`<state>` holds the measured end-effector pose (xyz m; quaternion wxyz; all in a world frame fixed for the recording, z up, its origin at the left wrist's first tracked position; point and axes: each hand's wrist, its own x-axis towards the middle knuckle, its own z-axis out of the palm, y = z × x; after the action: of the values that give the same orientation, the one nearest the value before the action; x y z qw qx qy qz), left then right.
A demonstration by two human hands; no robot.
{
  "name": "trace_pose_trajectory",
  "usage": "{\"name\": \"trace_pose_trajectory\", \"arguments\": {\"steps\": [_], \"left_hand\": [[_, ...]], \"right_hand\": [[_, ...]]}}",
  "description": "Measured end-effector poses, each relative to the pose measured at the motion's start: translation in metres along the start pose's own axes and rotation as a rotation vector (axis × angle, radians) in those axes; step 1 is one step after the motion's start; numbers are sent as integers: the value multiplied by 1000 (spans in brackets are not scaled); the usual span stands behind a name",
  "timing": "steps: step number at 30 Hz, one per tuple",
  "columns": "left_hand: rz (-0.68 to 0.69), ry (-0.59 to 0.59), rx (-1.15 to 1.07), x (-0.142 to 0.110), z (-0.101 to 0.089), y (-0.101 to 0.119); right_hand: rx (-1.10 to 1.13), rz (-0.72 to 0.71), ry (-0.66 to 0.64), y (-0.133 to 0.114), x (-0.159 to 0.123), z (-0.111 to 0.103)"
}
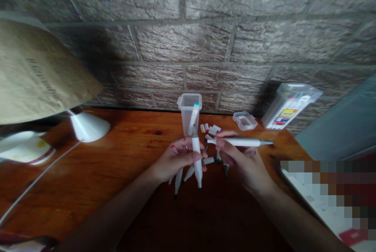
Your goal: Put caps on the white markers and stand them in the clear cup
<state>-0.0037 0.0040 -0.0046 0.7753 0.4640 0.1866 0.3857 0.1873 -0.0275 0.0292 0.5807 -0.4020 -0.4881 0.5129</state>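
Observation:
My left hand is closed round a white marker, held nearly upright with its dark tip bare at the top. My right hand grips a second white marker, lying almost level, its bare grey tip pointing right. Just behind my left hand stands a clear plastic box, open at the top, with a teal-ended marker leaning in it. Several loose white caps lie right of the box. More markers rest on the table under and between my hands, partly hidden.
A small clear lid lies at the back right, near a taller clear case with labels. A lamp with a cloth-covered shade and a white cap-like item are at the left. The brick wall borders the wooden table.

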Motion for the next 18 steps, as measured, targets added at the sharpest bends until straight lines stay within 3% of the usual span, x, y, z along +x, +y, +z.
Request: {"name": "trace_pose_trajectory", "arguments": {"steps": [2, 8, 14, 18], "left_hand": [[16, 3, 4, 1, 2, -2], [-38, -17, 0, 3, 11, -3], [72, 16, 9, 3, 21, 0], [67, -23, 49, 2, 21, 0]], "right_hand": [[47, 21, -33, 3, -4, 5], [252, 81, 28, 0, -6, 18], [314, 58, 52, -6, -8, 26], [369, 79, 39, -4, -10, 30]]}}
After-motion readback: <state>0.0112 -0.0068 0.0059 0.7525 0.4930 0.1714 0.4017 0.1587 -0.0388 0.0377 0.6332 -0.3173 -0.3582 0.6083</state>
